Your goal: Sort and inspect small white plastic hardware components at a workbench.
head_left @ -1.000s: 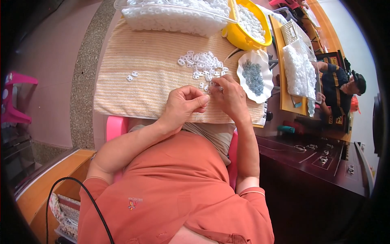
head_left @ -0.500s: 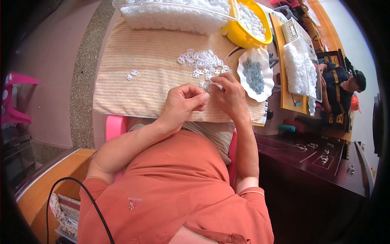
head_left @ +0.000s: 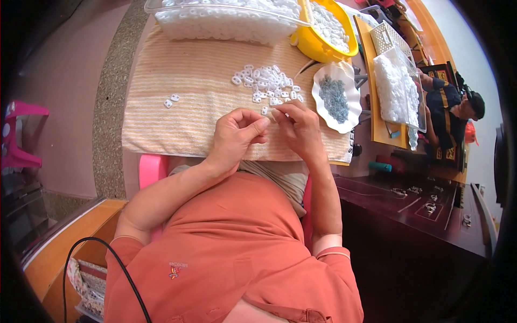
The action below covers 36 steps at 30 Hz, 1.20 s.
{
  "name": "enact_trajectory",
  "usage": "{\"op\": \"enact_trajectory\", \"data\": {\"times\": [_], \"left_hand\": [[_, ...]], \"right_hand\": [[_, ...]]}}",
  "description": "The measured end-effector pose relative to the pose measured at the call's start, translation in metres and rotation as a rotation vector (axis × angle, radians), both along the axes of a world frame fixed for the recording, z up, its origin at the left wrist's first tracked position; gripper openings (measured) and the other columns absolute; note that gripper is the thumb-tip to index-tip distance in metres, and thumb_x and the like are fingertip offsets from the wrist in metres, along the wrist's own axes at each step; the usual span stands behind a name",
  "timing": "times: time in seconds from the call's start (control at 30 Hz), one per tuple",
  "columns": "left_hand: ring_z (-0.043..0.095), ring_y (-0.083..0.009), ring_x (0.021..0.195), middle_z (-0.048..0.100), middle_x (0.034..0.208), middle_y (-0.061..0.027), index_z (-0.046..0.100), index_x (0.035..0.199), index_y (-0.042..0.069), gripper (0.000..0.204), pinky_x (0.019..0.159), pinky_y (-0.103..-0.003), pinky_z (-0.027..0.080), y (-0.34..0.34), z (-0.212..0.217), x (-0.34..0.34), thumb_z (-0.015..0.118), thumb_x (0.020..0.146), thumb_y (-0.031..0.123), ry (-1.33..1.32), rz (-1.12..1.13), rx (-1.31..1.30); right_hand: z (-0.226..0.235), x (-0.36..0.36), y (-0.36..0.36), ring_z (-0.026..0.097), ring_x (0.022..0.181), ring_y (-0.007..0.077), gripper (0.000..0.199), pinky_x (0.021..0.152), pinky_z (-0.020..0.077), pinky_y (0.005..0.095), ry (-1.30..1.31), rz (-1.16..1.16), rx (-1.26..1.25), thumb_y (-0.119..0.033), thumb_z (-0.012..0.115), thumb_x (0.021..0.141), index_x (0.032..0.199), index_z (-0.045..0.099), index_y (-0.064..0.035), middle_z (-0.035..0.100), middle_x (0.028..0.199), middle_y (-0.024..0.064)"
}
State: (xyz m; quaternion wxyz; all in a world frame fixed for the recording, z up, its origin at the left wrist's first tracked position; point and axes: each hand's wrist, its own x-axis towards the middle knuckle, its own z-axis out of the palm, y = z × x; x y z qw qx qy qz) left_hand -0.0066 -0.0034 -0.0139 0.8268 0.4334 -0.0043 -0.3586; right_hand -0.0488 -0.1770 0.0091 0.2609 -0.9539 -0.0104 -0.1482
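Observation:
My left hand (head_left: 238, 134) is closed, thumb pressed to the curled fingers above the towel's near edge; whatever it pinches is hidden. Just right of it, my right hand (head_left: 299, 131) is closed in a pinch, its fingertips close to the left thumb. A pale bit shows at those fingertips, too small to name. Beyond both hands lies a loose pile of small white plastic pieces with two holes (head_left: 267, 81). One such piece (head_left: 264, 110) lies close to the fingertips. To the right, a white wavy-rimmed dish (head_left: 352, 110) holds small clear grey-blue parts.
A striped towel (head_left: 167, 126) covers the table. At the back stand a clear tub of white pieces (head_left: 226, 26) and a yellow basin (head_left: 318, 46). Two or three white pieces (head_left: 171, 100) lie at left. Another person (head_left: 449, 102) sits at right beside a clear bin (head_left: 397, 89).
My right hand has drawn back from the pile and moved slightly left, bringing its fingertips nearer my left hand. The left hand has stayed nearly in place.

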Motion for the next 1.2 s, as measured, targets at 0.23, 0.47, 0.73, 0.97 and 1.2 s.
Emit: {"op": "enact_trajectory", "data": {"times": [0.23,0.47,0.73,0.97,1.2], "left_hand": [[0.063,-0.01,0.083,0.066,0.096,-0.0048,0.063,0.109,0.0,0.021,0.074,-0.024,0.055,-0.003,0.005,-0.003,0.063,0.091,0.012,-0.039,0.011,0.019],[0.064,-0.0105,0.084,0.067,0.096,-0.0073,0.065,0.105,-0.003,0.022,0.077,-0.024,0.054,-0.001,0.006,-0.003,0.063,0.091,0.013,0.015,-0.037,-0.055],[0.064,-0.0097,0.081,0.068,0.092,-0.0056,0.066,0.1,0.0,0.015,0.074,-0.023,0.054,0.002,0.008,-0.003,0.065,0.09,0.012,0.065,-0.055,-0.067],[0.065,-0.0124,0.084,0.066,0.092,-0.0049,0.064,0.099,0.004,0.01,0.075,-0.024,0.056,0.002,0.007,0.0,0.065,0.089,0.007,0.157,-0.101,-0.095],[0.064,-0.0105,0.082,0.067,0.092,-0.004,0.065,0.096,0.005,0.01,0.074,-0.023,0.056,0.004,0.009,0.003,0.067,0.087,0.006,0.165,-0.19,-0.092]], "right_hand": [[0.0,-0.013,0.013,0.057,0.064,0.0078,0.008,0.056,0.046,0.0225,-0.024,-0.02,0.421,-0.001,0.071,0.082,0.087,0.066,0.0013,0.063,0.075,0.0062],[-0.004,-0.016,0.019,0.06,0.059,0.0148,0.009,0.052,0.0462,0.0272,-0.124,0.0,0.529,-0.002,0.074,0.077,0.081,0.066,-0.0017,0.063,0.073,0.0089],[0.0,-0.022,0.015,0.064,0.066,0.0218,0.014,0.057,0.0491,0.03,-0.195,0.114,0.35,-0.002,0.074,0.075,0.086,0.066,-0.0021,0.064,0.077,0.0108],[0.001,-0.027,0.015,0.065,0.071,0.0246,0.016,0.06,0.051,0.0313,-0.179,0.13,0.386,0.0,0.072,0.076,0.091,0.066,-0.0021,0.065,0.083,0.0123],[0.005,-0.033,0.012,0.067,0.077,0.0207,0.013,0.066,0.0533,0.0273,-0.093,0.157,0.653,0.005,0.067,0.082,0.094,0.065,0.0032,0.065,0.088,0.0137]]}}
